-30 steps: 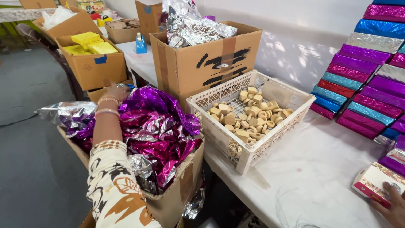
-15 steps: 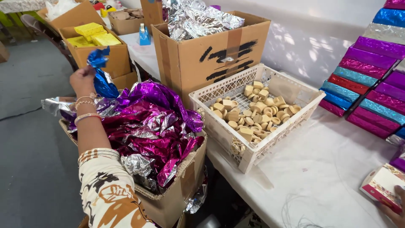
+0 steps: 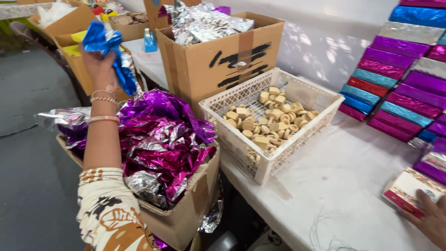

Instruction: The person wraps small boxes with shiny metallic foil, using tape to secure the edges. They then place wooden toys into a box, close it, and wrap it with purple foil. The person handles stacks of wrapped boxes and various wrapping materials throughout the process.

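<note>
Above the cardboard box [image 3: 186,218] of purple foil [image 3: 162,135], the left hand [image 3: 100,65] clutches a blue foil sheet [image 3: 109,46] in a closed grip. On the white tabletop [image 3: 334,186], right hand [image 3: 429,218] rests fingers on a small flat box [image 3: 406,188].

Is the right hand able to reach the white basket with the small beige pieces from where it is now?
Probably yes. The right hand rests on a small box at the table's near edge. Only bare tabletop lies between it and the white basket, whose top is open. The left hand is raised, holding blue foil.
</note>
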